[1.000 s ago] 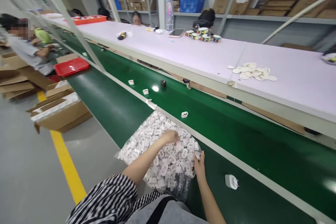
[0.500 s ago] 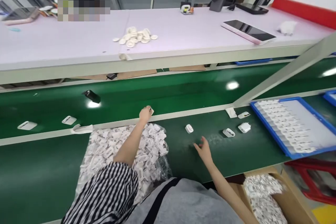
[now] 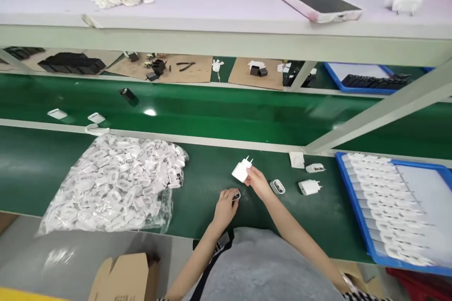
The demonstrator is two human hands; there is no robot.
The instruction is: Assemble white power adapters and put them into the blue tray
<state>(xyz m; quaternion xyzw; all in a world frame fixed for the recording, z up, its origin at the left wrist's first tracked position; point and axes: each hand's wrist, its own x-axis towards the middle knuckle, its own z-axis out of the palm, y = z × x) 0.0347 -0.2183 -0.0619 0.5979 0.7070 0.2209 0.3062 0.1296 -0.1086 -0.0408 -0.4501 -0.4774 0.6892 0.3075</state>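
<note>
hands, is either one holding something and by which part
The right hand holds a white charger plug by its body, prongs up. The left hand closes on a small white part.

- Bare green belt [image 3: 208,183] lies open between the plastic bag of white parts [image 3: 113,181] on the left and the hands.
- Right of the right hand [image 3: 257,182], three small white pieces [image 3: 310,187] crowd the belt.
- The blue tray [image 3: 356,207] blocks the far right.
- A slanted grey strut [image 3: 381,113] crosses above the tray's near corner.
- The upper shelf edge [image 3: 226,42] overhangs the far lane.
</note>
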